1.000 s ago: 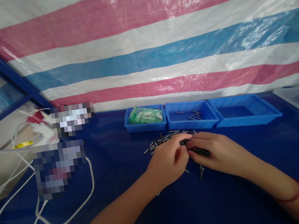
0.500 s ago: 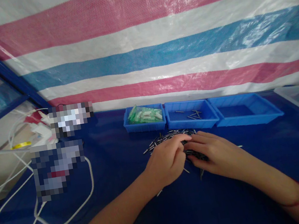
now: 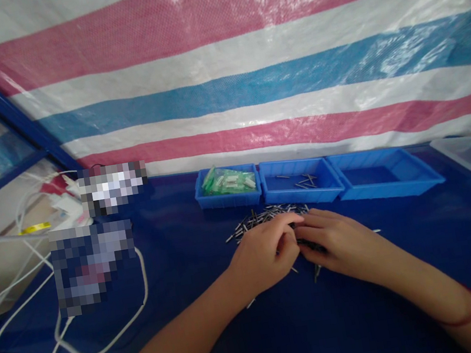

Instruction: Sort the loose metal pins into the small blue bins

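- Head view: two bare hands meet over a pile of metal pins (image 3: 264, 216) on a blue table (image 3: 180, 280), just in front of a row of bins.
- The left hand (image 3: 263, 255) is half curled, its index finger reaching toward the other hand's fingertips; whether it grips a pin cannot be told.
- The right hand (image 3: 339, 237) bends its fingers loosely over dark pins, perhaps to keep them gathered; a firm hold cannot be confirmed.
- The leftmost bin (image 3: 230, 200) holds green packets (image 3: 230, 183); a few pins lie crossed in the middle bin (image 3: 299, 195), and the rightmost bin (image 3: 392, 190) stands beside it, the row apparently set close for easy reach.
- Stray pins (image 3: 317, 271) lie near the hands, apart from the pile.
- White cords (image 3: 145, 274) loop at the table's left, seemingly kept aside from the hands.
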A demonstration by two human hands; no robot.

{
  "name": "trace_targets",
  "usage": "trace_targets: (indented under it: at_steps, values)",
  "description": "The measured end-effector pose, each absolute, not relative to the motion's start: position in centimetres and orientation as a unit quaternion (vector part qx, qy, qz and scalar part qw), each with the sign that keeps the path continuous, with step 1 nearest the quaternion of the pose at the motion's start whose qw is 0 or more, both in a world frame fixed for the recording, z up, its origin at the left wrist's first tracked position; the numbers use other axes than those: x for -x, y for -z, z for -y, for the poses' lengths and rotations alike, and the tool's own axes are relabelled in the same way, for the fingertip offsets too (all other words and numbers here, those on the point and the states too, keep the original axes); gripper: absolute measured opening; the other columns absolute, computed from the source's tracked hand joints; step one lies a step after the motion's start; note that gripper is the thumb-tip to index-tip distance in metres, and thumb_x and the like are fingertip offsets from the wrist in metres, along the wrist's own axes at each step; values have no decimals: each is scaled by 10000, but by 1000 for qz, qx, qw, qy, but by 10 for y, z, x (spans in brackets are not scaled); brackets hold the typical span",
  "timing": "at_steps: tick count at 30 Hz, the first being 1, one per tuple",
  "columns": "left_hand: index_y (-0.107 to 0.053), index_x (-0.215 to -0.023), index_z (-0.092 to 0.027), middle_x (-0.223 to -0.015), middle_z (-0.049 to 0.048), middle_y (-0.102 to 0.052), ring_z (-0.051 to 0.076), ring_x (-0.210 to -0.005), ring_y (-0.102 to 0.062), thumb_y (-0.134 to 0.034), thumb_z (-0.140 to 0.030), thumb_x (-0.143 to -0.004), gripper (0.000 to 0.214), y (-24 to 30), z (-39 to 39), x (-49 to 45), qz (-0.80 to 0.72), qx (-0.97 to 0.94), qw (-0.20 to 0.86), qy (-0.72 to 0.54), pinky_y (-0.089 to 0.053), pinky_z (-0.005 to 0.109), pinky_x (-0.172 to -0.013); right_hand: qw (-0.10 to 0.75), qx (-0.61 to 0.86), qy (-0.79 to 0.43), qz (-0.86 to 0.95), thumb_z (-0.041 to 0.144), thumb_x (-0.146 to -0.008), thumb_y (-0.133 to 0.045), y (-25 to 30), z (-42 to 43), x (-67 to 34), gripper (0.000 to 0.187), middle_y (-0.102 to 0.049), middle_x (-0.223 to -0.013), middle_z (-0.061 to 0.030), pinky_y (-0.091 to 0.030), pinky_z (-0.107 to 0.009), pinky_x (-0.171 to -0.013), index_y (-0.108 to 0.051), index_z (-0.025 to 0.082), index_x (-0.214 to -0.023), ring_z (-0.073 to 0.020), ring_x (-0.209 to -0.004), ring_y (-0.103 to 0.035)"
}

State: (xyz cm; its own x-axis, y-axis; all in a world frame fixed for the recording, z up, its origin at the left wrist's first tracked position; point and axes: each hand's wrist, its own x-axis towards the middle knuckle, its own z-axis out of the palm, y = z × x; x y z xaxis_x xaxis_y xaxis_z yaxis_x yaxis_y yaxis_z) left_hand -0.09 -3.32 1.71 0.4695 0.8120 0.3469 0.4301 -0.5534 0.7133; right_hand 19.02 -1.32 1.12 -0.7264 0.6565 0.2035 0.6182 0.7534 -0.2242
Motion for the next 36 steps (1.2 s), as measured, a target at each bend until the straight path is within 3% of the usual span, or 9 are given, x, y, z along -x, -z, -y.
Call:
trace_targets:
  at_steps: [16, 22, 33, 36]
  values:
    - [-506, -1202, -188, -830, 2, -675, 128, -726, -636, -436, -98, -839, 380, -16, 33, 0, -391, -804, 273, -356, -490, 242, -777, 112, 351, -94, 925, 110, -826, -562, -15, 17, -190, 106, -629, -867, -53, -458, -379, -803, -625, 178, -877, -221, -852, -586]
    - [-515, -1195, -197, -938, 24, -687, 129, -788, -648, -405, -90, -856, 372, -13, 31, 0, -391, -804, 266, -361, -493, 247, -804, 112, 351, -83, 926, 102, -865, -511, -12, 16, -190, 168, -625, -872, -62, -467, -366, -777, -631, 168, -963, -218, -849, -587]
    - [-549, -1143, -184, -897, 19, -683, 123, -781, -645, -413, -106, -889, 299, -13, 31, -1, -384, -804, 247, -380, -499, 242, -805, 116, 337, -73, 932, 120, -879, -508, -10, 16, -190, 170, -617, -873, -67, -498, -389, -762, -661, 154, -944, -228, -838, -607]
    - [-551, -1132, -179, -912, 30, -671, 133, -826, -640, -404, -84, -883, 304, -14, 32, 0, -384, -803, 218, -400, -501, 261, -830, 130, 345, -86, 925, 118, -893, -465, -7, 15, -190, 231, -613, -928, -89, -506, -392, -777, -638, 156, -1041, -237, -876, -612]
